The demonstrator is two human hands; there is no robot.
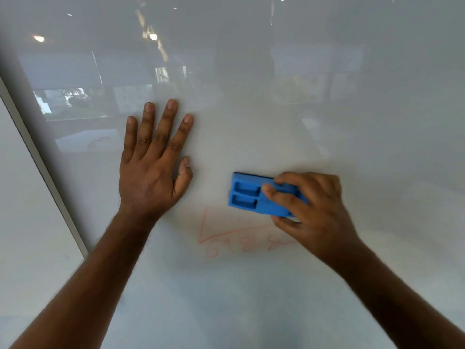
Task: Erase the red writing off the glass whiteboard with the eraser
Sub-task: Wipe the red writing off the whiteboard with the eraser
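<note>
Left hand (pixel 151 170) flat on glass whiteboard (pixel 327 109), fingers spread, centre-left of frame. Right hand (pixel 309 205) grips blue eraser (pixel 254 195) against glass, centre-right. Faint red writing (pixel 226 238) just below eraser, partly smeared.

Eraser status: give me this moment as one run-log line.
right hand: grips blue eraser on board | left hand: flat on glass whiteboard | red writing: remains below eraser
</note>
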